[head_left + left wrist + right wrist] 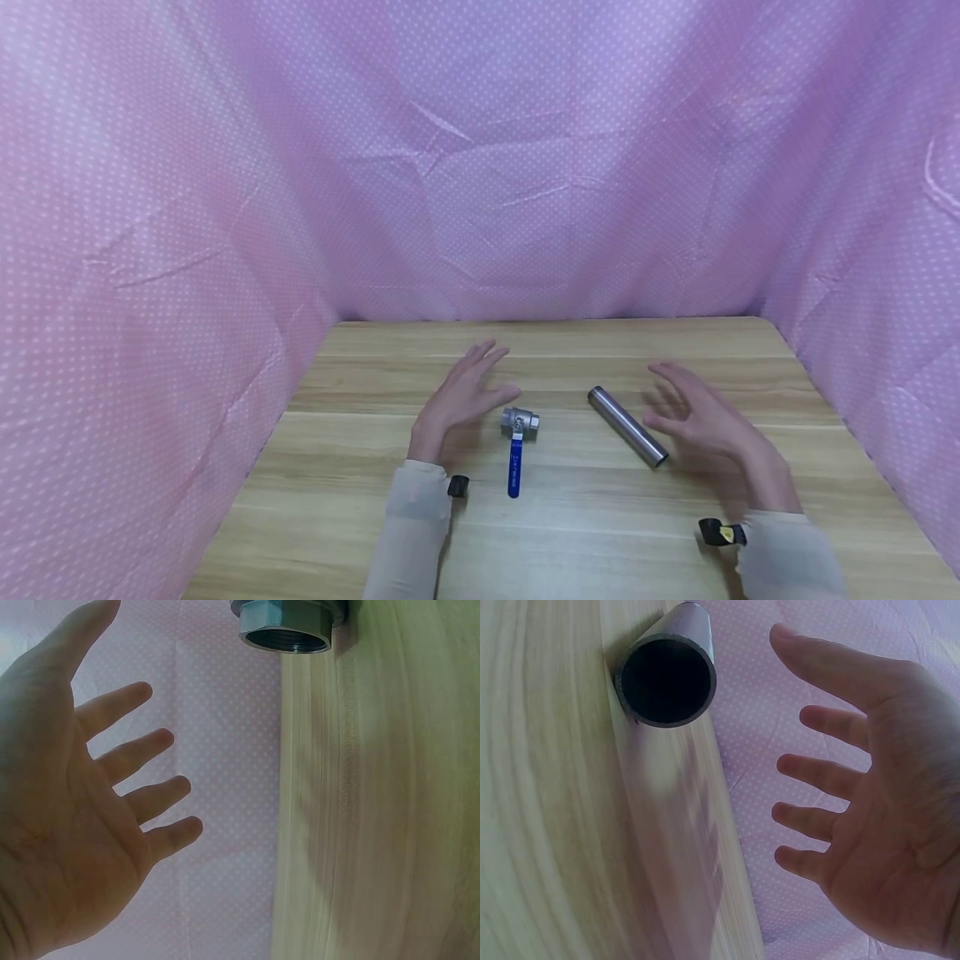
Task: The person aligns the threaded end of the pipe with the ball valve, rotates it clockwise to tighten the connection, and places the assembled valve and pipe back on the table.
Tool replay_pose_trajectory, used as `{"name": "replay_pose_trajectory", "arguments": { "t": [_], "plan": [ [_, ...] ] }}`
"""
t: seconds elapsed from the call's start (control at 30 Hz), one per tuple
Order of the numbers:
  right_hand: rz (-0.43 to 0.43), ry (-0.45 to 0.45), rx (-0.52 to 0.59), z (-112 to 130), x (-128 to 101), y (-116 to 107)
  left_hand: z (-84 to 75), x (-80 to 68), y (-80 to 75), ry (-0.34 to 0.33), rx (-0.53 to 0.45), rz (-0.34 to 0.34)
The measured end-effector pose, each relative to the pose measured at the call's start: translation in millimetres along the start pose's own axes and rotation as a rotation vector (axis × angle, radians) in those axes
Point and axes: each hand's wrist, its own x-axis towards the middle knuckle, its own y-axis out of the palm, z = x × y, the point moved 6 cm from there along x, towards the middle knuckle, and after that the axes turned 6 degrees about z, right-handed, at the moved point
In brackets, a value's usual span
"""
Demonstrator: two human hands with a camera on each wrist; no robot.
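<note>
The left hand (459, 400), fingers spread and holding nothing, hovers just left of the ball valve (519, 423). The right hand (701, 417), equally splayed and empty, hovers just right of the steel pipe (627, 427), which lies right of the valve.

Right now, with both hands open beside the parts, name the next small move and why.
Probably close the left hand on the valve and the right hand on the steel pipe. Both hands are open, holding nothing, each beside its part, and both parts lie free on the table.
</note>
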Motion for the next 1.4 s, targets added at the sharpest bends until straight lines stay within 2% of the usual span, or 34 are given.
{"name": "replay_pose_trajectory", "arguments": {
  "t": [0.27,0.7,0.87,1.2,1.4],
  "plan": [
    [0.018,-0.011,0.032,-2.2,0.8,5.3,0.5,-0.9,3.3,-0.015,-0.024,0.032],
    [0.071,0.043,0.054,-4.6,-0.6,9.5,1.9,-3.9,7.8,-0.034,-0.094,0.081],
    [0.074,0.036,0.043,-5.6,1.1,11.4,2.8,-3.6,10.2,-0.038,-0.118,0.101],
    [0.088,0.007,0.094,-12.6,2.3,18.3,5.6,-0.2,18.4,-0.027,-0.141,0.149],
    [0.124,0.013,0.111,-14.3,7.1,25.0,6.8,-0.2,22.5,-0.018,-0.172,0.176]
  ]
}}
